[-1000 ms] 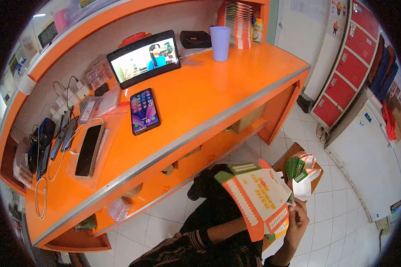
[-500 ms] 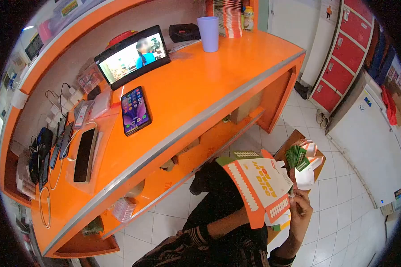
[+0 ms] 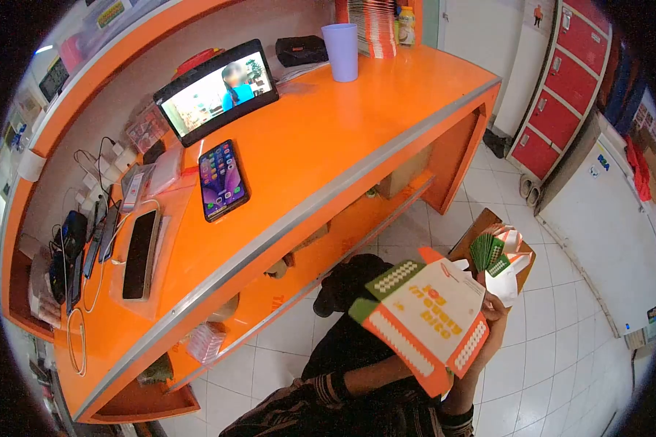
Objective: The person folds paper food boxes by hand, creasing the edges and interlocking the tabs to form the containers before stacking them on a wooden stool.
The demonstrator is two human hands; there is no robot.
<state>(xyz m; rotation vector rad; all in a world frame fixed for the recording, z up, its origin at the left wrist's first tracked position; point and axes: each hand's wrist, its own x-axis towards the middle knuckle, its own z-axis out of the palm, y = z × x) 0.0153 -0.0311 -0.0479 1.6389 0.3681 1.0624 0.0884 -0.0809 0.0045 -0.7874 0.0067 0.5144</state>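
Observation:
An unfolded cardboard food box (image 3: pixel 437 309), white with orange, red and green flaps and yellow lettering, is tilted over my lap. My right hand (image 3: pixel 494 320) is closed at its right edge, fingers bent around the cardboard. My left forearm (image 3: pixel 375 376) reaches under the box from the left, and the box hides my left hand, so its fingers do not show. Just beyond my right hand, a fanned stack of green and orange folded cartons (image 3: pixel 496 255) lies on a brown wooden surface (image 3: pixel 486 218).
A long orange counter (image 3: pixel 321 160) with a metal edge curves along the left. On it are a lit tablet (image 3: pixel 219 91), two phones, a purple cup (image 3: pixel 341 52) and tangled cables. Red lockers (image 3: pixel 561 95) and a white fridge (image 3: pixel 598 218) stand to the right.
The box has turned and tipped, so its lettering faces another way and green flaps show at the left. My right hand has shifted slightly up along its right edge.

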